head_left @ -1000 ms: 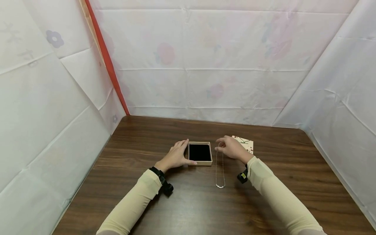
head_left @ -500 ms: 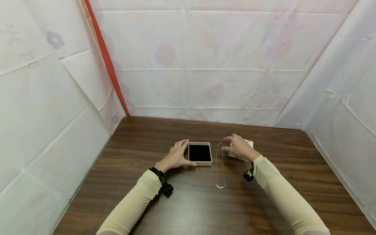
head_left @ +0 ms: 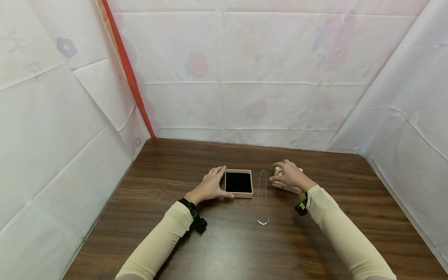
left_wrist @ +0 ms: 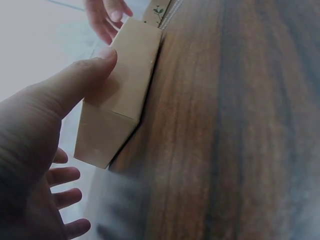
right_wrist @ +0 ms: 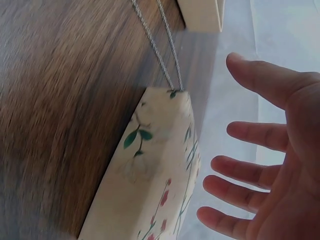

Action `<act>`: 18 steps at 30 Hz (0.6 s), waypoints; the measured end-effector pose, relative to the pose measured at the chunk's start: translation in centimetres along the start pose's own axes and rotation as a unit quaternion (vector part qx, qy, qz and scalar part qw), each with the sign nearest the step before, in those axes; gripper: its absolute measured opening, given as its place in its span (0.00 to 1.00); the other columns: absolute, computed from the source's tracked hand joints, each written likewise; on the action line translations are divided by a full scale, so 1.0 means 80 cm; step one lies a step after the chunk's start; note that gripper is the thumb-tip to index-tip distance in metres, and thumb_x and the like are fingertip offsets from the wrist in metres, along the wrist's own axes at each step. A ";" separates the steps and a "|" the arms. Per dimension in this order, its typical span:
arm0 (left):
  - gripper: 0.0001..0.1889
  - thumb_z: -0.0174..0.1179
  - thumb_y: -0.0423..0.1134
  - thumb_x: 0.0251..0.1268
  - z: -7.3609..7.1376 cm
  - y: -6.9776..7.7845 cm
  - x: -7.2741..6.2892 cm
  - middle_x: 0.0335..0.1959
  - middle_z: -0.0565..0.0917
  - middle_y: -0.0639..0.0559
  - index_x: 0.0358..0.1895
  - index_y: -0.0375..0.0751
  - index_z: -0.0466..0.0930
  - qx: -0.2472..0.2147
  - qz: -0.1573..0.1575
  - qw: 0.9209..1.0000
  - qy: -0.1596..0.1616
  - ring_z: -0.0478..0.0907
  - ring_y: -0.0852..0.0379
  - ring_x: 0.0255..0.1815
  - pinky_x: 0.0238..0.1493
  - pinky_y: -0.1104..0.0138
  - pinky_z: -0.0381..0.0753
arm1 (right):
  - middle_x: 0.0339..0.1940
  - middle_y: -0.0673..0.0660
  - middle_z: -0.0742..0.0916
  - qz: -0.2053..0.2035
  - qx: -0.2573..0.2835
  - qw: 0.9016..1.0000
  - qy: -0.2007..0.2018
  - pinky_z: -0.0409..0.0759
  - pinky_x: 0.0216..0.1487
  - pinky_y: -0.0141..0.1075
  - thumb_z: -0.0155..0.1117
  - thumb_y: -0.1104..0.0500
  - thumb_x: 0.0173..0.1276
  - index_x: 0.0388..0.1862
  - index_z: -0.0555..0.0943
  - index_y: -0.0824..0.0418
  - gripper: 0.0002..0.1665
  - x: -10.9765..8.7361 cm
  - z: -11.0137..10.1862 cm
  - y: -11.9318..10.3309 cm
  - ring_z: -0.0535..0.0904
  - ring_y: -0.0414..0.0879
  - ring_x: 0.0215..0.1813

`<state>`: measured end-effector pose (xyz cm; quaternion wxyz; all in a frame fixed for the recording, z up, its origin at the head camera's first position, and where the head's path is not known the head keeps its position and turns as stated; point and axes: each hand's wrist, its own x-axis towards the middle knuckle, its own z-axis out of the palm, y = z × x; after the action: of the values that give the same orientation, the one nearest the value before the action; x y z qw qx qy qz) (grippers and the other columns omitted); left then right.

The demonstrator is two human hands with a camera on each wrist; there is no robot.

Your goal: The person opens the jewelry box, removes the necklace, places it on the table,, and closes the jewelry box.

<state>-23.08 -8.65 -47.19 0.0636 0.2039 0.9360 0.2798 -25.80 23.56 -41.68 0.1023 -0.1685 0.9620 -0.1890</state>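
Observation:
A shallow jewellery box base (head_left: 239, 195) with a black pad (head_left: 238, 182) inside stands mid-table. At its left side my left hand (head_left: 209, 184) is spread, the thumb resting on the front wall (left_wrist: 127, 75) and the other fingers fairly straight. Laid out long to the right of the box is a thin silver chain necklace (head_left: 258, 202), its small pale beads (head_left: 263, 223) toward me. My right hand (head_left: 291, 175) hovers over the cream floral box lid (right_wrist: 155, 160), with its fingers spread apart from it. That hand partly covers the lid in the head view.
The brown wood-grain table (head_left: 224, 241) has a back edge against a pale patterned sheet (head_left: 224, 77). Similar sheets hang at left and right. A red strip (head_left: 129, 74) runs down the left back corner.
My right hand has let go of the necklace's clasp end and moved right, over the lid. The necklace stays lying in place. The lid now sits turned at an angle. My left hand stays put.

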 end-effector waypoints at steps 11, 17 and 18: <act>0.63 0.71 0.66 0.45 0.000 -0.002 0.002 0.78 0.55 0.39 0.78 0.38 0.46 0.001 -0.001 1.000 -0.015 0.48 0.39 0.79 0.73 0.39 0.51 | 0.68 0.77 0.66 0.021 -0.013 1.000 0.006 0.65 0.63 0.66 0.68 0.41 0.63 0.72 0.64 0.68 0.49 -0.002 -0.001 0.026 0.58 0.75 0.70; 0.63 0.71 0.65 0.45 0.000 -0.001 0.001 0.78 0.54 0.39 0.79 0.39 0.45 -0.006 -0.001 1.000 -0.021 0.47 0.40 0.79 0.74 0.39 0.49 | 0.71 0.77 0.62 0.046 -0.005 0.999 0.013 0.62 0.63 0.69 0.70 0.38 0.58 0.73 0.62 0.66 0.54 -0.004 -0.001 0.037 0.55 0.77 0.71; 0.63 0.71 0.65 0.45 0.000 -0.001 0.001 0.78 0.54 0.39 0.79 0.39 0.45 -0.007 -0.001 1.000 -0.021 0.47 0.40 0.79 0.74 0.39 0.49 | 0.72 0.77 0.61 0.050 -0.002 0.999 0.014 0.60 0.63 0.70 0.71 0.38 0.58 0.74 0.62 0.66 0.54 -0.004 0.000 0.039 0.54 0.77 0.71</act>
<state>-23.19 -8.69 -47.27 0.0848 0.2087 0.9325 0.2822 -26.41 26.40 -42.85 0.0975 -0.1178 0.9710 -0.1837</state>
